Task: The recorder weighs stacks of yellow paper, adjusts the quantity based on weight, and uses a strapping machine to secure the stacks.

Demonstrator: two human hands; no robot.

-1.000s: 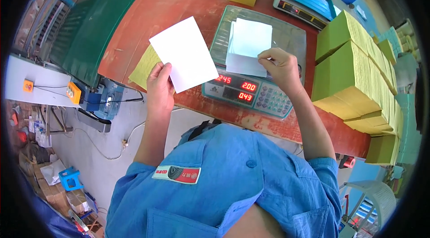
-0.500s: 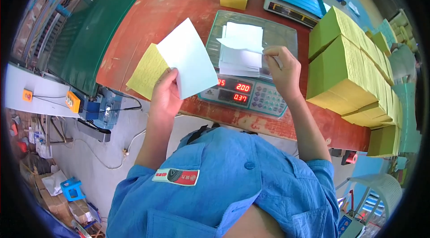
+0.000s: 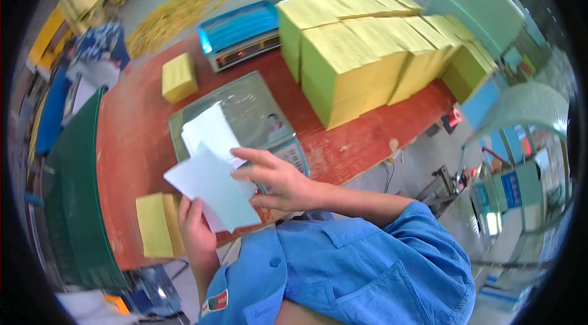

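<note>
My left hand grips some white sheets of paper by their lower left edge, thumb on top. At the right edge of those sheets is my right hand, its fingers spread; whether the fingertips touch the paper I cannot tell. Just beyond, a pile of white paper lies on the glassy platform of a counting scale. The held sheets and my right hand cover most of the scale's display. Beside my left hand a yellow paper stack stands at the table's near left corner.
Tall rows of yellow paper stacks fill the right back of the red table. A second scale with a blue tray and a small yellow block stand behind. A green surface adjoins on the left.
The view has swung to the right. My right hand has come from the pile on the scale to the sheets in my left hand, and its fingers have spread.
</note>
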